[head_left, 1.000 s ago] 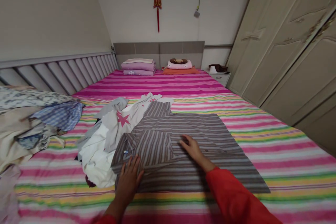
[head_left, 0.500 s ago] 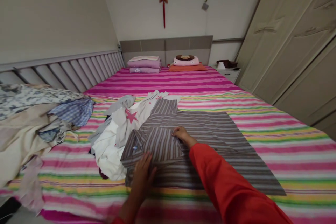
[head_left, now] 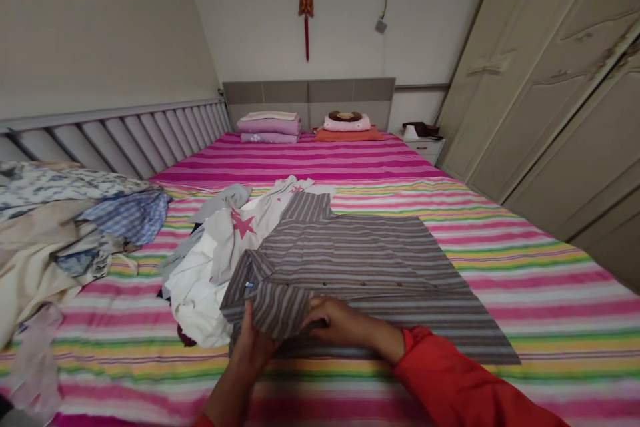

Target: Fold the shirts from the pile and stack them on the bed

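A brown-grey striped button-up shirt (head_left: 370, 247) lies spread on the bed, its collar (head_left: 247, 280) to the left with a small label inside. Its row of buttons faces up. My right hand (head_left: 343, 323) pinches the end of the near sleeve, fingers closed on the cloth. At the near side of the collar, my left hand (head_left: 255, 347) grips the same shirt, thumb on top and the other fingers partly hidden by fabric. White clothing with pink stars (head_left: 243, 223) lies crumpled just left of the shirt, partly beneath it.
A heap of clothes (head_left: 60, 227) lies at the left by the slatted rail (head_left: 125, 137). Folded purple bedding (head_left: 270, 127) and a pink pillow (head_left: 347, 122) stand near the headboard (head_left: 350, 95). A wardrobe (head_left: 540, 93) lines the right, beyond a small nightstand (head_left: 425, 147).
My right hand has brought the sleeve from the shirt's middle toward me, uncovering the button row. My left hand, which lay on the fabric, now grips it near the collar. The view has shifted slightly.
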Tool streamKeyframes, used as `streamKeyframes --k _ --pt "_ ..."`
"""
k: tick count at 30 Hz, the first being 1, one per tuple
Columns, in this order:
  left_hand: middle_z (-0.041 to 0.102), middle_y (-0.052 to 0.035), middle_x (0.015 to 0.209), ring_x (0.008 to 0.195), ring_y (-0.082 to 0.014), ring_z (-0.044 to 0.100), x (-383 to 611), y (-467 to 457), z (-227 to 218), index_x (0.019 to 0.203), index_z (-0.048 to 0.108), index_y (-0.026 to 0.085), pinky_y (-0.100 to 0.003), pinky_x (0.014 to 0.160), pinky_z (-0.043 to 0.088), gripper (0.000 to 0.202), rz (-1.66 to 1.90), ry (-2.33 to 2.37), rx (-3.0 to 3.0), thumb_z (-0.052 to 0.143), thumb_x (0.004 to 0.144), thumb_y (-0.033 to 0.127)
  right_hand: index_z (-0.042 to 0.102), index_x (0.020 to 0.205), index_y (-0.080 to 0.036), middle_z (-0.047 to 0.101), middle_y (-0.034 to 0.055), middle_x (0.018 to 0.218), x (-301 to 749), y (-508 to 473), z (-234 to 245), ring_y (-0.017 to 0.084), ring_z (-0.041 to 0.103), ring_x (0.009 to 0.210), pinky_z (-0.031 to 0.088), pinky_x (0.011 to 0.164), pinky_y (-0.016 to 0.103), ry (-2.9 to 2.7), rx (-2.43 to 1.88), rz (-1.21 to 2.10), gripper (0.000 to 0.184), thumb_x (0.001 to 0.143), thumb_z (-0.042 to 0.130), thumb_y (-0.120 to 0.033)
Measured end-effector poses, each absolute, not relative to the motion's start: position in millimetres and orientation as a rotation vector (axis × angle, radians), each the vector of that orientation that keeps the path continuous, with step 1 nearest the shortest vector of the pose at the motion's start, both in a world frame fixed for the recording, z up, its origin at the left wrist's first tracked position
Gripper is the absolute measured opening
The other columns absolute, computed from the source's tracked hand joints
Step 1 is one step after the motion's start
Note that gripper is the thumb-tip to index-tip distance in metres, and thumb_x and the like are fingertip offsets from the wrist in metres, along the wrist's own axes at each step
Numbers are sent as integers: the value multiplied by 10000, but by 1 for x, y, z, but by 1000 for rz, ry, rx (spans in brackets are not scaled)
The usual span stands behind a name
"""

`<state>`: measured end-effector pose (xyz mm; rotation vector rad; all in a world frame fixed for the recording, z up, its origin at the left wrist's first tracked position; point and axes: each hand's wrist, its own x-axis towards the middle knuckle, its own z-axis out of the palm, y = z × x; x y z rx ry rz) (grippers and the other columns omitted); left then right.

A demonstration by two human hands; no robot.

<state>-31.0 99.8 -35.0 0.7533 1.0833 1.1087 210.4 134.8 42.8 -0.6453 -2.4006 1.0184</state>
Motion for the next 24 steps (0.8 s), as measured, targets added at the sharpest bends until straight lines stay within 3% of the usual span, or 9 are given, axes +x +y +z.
streamKeyframes --k 5,7,10,13,17,24 --pt "607 -144 1341 1199 -271 605 -29 118 -1 1349 492 222 -494 992 503 780 1175 1086 675 193 867 756 760 940 -206 687 -2 797 212 171 54 143 613 741 487 689 238 -2293 -932 973 238 776 616 -111" --pt "588 -182 1347 1208 -279 598 -25 135 17 1331 495 187 -495 989 504 822 1232 1071 717 163 856 769 743 987 -190 702 31 866 211 191 66 179 627 817 502 779 295 -2169 -1157 751 239 811 594 -128" --pt "541 -182 1399 1249 -288 564 -13 152 25 1308 521 186 -519 1021 471 758 1305 1196 950 199 881 723 659 1191 -180 676 112 1133 210 198 74 245 589 1073 447 973 407 -1983 -1346 374 335 880 536 -188" --pt "549 -140 1406 1316 -277 498 8 156 6 1287 567 202 -525 1114 373 562 1210 1429 1533 354 920 571 538 1354 -192 592 130 1334 206 175 56 249 503 1251 388 1060 451 -2047 -1335 261 424 944 446 -246" --pt "524 -114 1441 1393 -259 399 35 154 -33 1341 551 217 -529 1146 320 467 871 1531 2302 339 954 369 436 1443 -279 470 65 1491 214 146 14 235 364 1400 259 1146 517 -2298 -1310 273 469 978 414 -339" --pt "519 -86 1451 1381 -274 415 32 163 -55 1389 513 239 -530 1101 364 479 731 1781 2472 345 957 362 405 1465 -281 412 62 1529 309 167 -4 251 328 1428 190 1150 586 -2346 -1619 275 503 986 382 -434"
